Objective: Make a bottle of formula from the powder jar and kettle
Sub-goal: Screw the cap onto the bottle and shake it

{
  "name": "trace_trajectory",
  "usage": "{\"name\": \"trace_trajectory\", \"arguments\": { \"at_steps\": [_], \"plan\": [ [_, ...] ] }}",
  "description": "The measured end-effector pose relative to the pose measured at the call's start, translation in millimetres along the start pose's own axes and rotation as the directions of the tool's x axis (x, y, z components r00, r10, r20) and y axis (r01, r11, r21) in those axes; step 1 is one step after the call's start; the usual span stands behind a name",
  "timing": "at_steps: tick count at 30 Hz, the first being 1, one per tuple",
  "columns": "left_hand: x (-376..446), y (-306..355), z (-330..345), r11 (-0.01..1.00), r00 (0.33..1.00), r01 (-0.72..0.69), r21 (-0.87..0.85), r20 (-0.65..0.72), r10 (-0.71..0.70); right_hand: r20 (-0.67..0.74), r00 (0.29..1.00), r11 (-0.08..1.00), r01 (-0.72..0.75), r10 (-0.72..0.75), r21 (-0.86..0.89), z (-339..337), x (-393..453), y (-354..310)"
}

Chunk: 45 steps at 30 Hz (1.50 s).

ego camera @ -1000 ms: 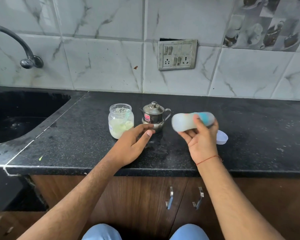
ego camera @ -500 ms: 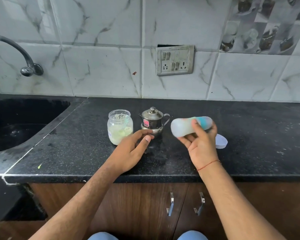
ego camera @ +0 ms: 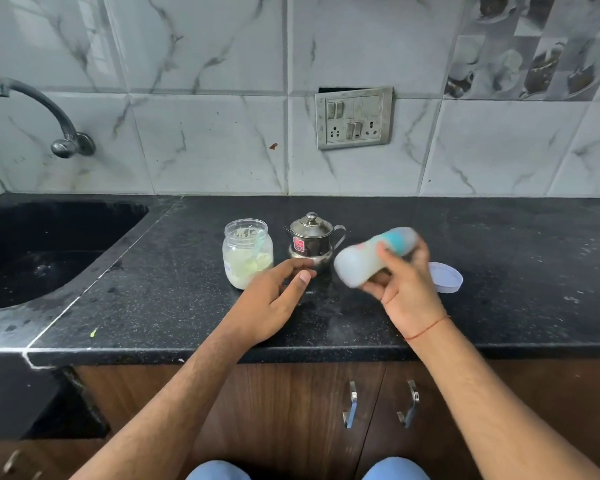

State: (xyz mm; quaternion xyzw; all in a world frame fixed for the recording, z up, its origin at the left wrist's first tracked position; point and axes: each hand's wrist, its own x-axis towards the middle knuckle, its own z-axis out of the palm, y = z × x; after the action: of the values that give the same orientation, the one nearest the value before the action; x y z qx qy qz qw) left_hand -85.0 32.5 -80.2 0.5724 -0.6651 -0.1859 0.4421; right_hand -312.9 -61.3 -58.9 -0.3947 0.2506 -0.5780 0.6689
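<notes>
My right hand [ego camera: 404, 292] grips a baby bottle [ego camera: 368, 259] with a teal collar, held on its side above the black counter [ego camera: 174, 306]; the bottle is motion-blurred and looks milky. Its base points left, toward the small steel kettle [ego camera: 310, 239]. An open glass powder jar [ego camera: 246, 252] with pale powder and a scoop inside stands left of the kettle. My left hand [ego camera: 274, 299] rests on the counter in front of jar and kettle, fingers loosely curled, holding nothing.
A white jar lid [ego camera: 445, 277] lies on the counter behind my right hand. A black sink [ego camera: 42, 251] with a wall tap [ego camera: 49, 116] is at the left. A switch plate [ego camera: 354, 117] sits on the tiled wall. Cabinet doors with handles [ego camera: 350, 405] are below.
The bottle in my right hand has tilted, its base dropping lower and left, and it is now blurred from movement. My left hand stays in place.
</notes>
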Motion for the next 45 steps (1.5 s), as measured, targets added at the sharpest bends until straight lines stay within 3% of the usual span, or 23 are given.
{"name": "trace_trajectory", "arguments": {
  "at_steps": [2, 6, 9, 13, 16, 20, 23, 27, 30, 31, 34, 37, 38, 41, 45],
  "plan": [
    [0.8, -0.1, 0.3, 1.000, 1.000, -0.014, 0.009, 0.002, 0.014, 0.139, 0.989, 0.984, -0.018, 0.044, -0.179, 2.8, -4.5, 3.6],
    [-1.1, 1.0, -1.1, 1.000, 1.000, -0.005, -0.005, -0.012, 0.005, -0.047, 0.999, 0.997, 0.017, -0.014, 0.073, -0.9, 1.3, 1.1],
    [-0.8, 1.1, -1.7, 1.000, 1.000, -0.022, 0.008, 0.002, 0.022, 0.131, 0.990, 0.981, -0.029, 0.055, -0.194, 1.8, -4.9, 4.7],
    [-3.0, 4.2, -2.4, 1.000, 1.000, 0.001, -0.003, -0.013, -0.002, -0.076, 0.997, 0.992, 0.014, -0.005, 0.122, -3.5, 3.3, -0.4],
    [-3.4, 4.8, -2.3, 1.000, 1.000, -0.010, 0.026, 0.004, 0.010, 0.136, 0.989, 0.982, -0.033, 0.059, -0.188, 0.7, -5.0, 4.2],
    [-4.3, 6.5, -3.4, 1.000, 1.000, 0.008, 0.025, -0.003, -0.008, -0.044, 0.999, 0.998, 0.017, -0.014, 0.066, -3.0, 2.3, 0.8],
    [-3.9, 4.7, -2.6, 0.999, 1.000, -0.007, 0.046, 0.007, 0.006, 0.128, 0.991, 0.983, -0.025, 0.049, -0.183, 1.5, -5.3, 3.6],
    [-6.3, 9.2, -3.7, 1.000, 1.000, -0.005, 0.018, -0.001, 0.005, -0.074, 0.997, 0.993, 0.025, -0.016, 0.116, -4.1, 3.5, -0.1],
    [-6.2, 8.4, -2.1, 0.999, 0.999, -0.029, 0.036, 0.014, 0.028, 0.133, 0.989, 0.986, -0.041, 0.063, -0.164, -0.7, -5.5, 3.5],
    [-5.6, 8.0, -1.6, 0.999, 1.000, -0.026, 0.035, 0.018, 0.025, 0.121, 0.991, 0.988, -0.036, 0.055, -0.152, -2.2, -3.8, 5.8],
    [-6.0, 7.5, 0.1, 0.999, 1.000, -0.008, 0.033, 0.023, 0.008, -0.082, 0.997, 0.992, 0.012, -0.002, 0.125, -8.9, 5.7, 0.7],
    [-5.1, 5.5, 0.9, 0.999, 0.999, -0.007, 0.038, 0.053, 0.005, 0.091, 0.993, 0.989, -0.065, 0.077, -0.132, -4.5, -0.2, 1.6],
    [-4.4, 4.1, 0.9, 0.999, 0.999, -0.008, 0.043, 0.054, 0.006, 0.096, 0.992, 0.989, -0.064, 0.077, -0.137, -4.1, 1.0, 4.0],
    [-4.4, 4.9, 0.6, 0.999, 0.999, -0.010, 0.051, 0.042, 0.008, -0.114, 0.993, 0.991, 0.006, 0.009, 0.132, -8.3, 8.5, 0.3],
    [-6.2, 5.8, -1.8, 1.000, 1.000, -0.015, 0.005, 0.008, 0.015, 0.093, 0.992, 0.984, -0.072, 0.088, -0.162, -3.0, 2.5, 4.0]
  ]
}}
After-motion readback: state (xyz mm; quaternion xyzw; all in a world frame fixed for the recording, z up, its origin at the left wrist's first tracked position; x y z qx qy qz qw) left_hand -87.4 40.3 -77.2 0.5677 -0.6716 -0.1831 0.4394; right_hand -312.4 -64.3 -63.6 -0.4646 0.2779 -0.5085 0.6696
